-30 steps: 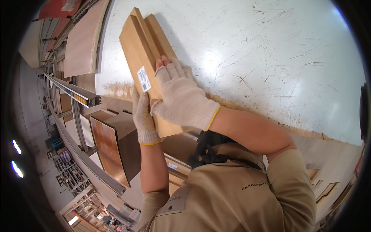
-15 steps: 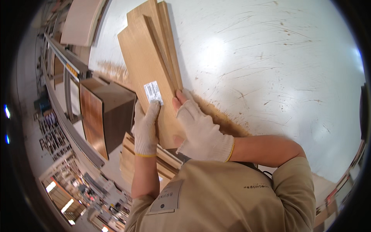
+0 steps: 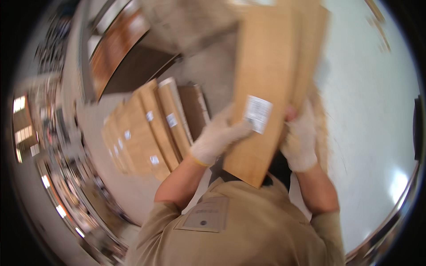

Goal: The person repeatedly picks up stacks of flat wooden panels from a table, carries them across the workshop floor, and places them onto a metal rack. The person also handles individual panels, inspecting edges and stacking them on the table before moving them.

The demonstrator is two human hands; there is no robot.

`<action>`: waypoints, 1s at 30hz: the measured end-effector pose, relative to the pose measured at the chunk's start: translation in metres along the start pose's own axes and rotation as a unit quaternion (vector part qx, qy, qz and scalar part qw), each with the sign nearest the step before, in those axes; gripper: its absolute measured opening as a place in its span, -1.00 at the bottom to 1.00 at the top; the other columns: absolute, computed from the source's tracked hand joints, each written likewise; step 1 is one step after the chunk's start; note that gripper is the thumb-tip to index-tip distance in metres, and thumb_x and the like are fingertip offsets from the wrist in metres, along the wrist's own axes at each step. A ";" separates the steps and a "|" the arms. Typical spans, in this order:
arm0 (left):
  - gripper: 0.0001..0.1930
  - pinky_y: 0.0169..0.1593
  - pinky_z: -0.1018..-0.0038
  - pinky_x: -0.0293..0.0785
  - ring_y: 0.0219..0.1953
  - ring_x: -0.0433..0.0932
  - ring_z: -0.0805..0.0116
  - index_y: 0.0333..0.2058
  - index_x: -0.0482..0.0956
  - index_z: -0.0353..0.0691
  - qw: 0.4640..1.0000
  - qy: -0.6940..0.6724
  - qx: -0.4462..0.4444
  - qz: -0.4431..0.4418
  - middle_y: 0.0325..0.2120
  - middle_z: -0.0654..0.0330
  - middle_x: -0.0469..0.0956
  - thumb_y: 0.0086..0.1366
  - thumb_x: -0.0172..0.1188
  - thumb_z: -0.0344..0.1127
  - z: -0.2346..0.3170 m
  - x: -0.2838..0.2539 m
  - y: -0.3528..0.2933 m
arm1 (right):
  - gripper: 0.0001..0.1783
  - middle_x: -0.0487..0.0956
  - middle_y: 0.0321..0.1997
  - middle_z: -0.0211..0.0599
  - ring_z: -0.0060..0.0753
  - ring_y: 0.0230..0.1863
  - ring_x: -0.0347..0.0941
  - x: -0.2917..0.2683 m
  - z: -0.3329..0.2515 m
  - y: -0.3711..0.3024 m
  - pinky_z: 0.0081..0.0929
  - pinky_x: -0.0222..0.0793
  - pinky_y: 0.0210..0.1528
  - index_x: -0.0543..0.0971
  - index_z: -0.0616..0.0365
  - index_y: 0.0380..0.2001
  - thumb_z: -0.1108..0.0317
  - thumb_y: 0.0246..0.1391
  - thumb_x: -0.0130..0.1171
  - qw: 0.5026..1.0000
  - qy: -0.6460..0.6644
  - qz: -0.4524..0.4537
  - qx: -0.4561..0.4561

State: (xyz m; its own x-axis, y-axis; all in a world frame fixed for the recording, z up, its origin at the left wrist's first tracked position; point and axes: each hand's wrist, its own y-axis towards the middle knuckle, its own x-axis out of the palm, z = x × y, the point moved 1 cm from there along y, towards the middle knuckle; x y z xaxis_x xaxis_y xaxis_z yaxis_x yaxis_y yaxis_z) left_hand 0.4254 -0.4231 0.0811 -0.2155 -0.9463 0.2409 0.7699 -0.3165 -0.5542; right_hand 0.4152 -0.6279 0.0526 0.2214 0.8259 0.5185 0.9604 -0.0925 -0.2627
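Note:
A stack of light wooden boards (image 3: 264,57) is held between my two gloved hands, its near end close to my shirt. The top board bears a white printed label (image 3: 258,111). My left hand (image 3: 222,134) grips the stack's left edge, thumb on top beside the label, its other fingers hidden underneath. On the right edge, my right hand (image 3: 301,139) is closed around the boards, partly blurred, with bare fingertips showing at the glove's end. The far end of the stack is smeared by motion.
To my right stretches a white worktable (image 3: 372,133) with sawdust along its near edge. On my left stand several labelled wooden boards (image 3: 144,128) leaning in a row. Beyond them is a dark cabinet-like box with a brown glossy panel (image 3: 117,42).
My view has swung left, bringing the leaning boards into sight. The stack has come off the tabletop and toward my body, and my right hand has shifted to grip its right side.

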 end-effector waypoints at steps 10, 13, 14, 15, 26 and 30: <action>-0.48 0.26 0.23 0.61 0.18 0.66 0.20 0.32 0.49 -0.35 0.951 -0.289 0.036 0.102 0.17 0.06 0.64 0.53 0.28 -0.17 -0.110 -0.187 -0.096 | -0.53 0.68 0.01 -0.31 -0.48 -0.02 0.58 0.139 0.064 -0.021 -0.43 0.54 0.05 0.52 0.28 0.21 0.40 0.31 0.37 0.992 -0.109 -0.066 -0.005; -0.55 0.28 0.12 0.63 0.18 0.67 0.09 0.30 0.49 -0.35 0.891 -0.428 0.146 0.040 0.19 -0.02 0.63 0.61 0.13 -0.17 -0.112 -0.239 -0.112 | -0.60 0.68 -0.08 -0.31 -0.46 -0.09 0.59 0.199 0.104 -0.001 -0.45 0.52 0.01 0.62 0.21 0.06 0.24 0.25 0.43 0.983 -0.143 -0.116 0.027; -0.56 0.29 0.10 0.63 0.19 0.67 0.07 0.30 0.48 -0.36 0.866 -0.468 0.173 0.033 0.20 -0.05 0.63 0.63 0.09 -0.17 -0.124 -0.247 -0.126 | -0.58 0.68 -0.09 -0.31 -0.47 -0.09 0.58 0.212 0.113 -0.006 -0.43 0.53 0.00 0.62 0.23 0.06 0.23 0.25 0.43 0.976 -0.175 -0.113 0.055; -0.54 0.29 0.09 0.63 0.20 0.66 0.06 0.32 0.46 -0.36 0.868 -0.460 0.178 0.063 0.21 -0.06 0.62 0.64 0.09 -0.16 -0.135 -0.257 -0.138 | -0.57 0.67 -0.09 -0.31 -0.48 -0.09 0.58 0.225 0.121 -0.011 -0.42 0.53 -0.01 0.62 0.24 0.07 0.22 0.25 0.44 0.968 -0.209 -0.111 0.082; -0.49 0.15 0.31 0.64 0.12 0.67 0.28 0.34 0.48 -0.38 0.801 -0.228 0.242 0.498 0.18 0.06 0.63 0.56 0.24 -0.23 -0.235 -0.328 -0.403 | -0.31 0.57 0.34 -0.10 -0.24 0.28 0.58 0.165 0.199 -0.137 -0.28 0.54 0.33 0.33 0.35 0.47 0.44 0.35 0.26 0.957 -0.092 -0.195 0.196; -0.41 0.11 0.38 0.63 0.03 0.68 0.36 0.32 0.53 -0.41 0.755 -0.099 0.109 0.639 0.09 0.08 0.69 0.48 0.35 -0.13 -0.239 -0.433 -0.522 | -0.19 0.57 0.33 -0.14 -0.21 0.30 0.55 0.111 0.188 -0.157 -0.26 0.49 0.37 0.33 0.34 0.46 0.26 0.25 0.39 0.954 -0.131 -0.178 0.200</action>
State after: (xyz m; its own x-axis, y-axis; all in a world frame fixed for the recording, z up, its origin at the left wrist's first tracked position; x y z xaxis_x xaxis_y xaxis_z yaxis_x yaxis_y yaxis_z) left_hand -0.0268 0.1361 0.0752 0.8639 -0.4347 -0.2543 0.3585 0.8855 -0.2957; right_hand 0.2572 -0.4172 -0.0021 -0.2072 0.8813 0.4247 0.8134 0.3964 -0.4258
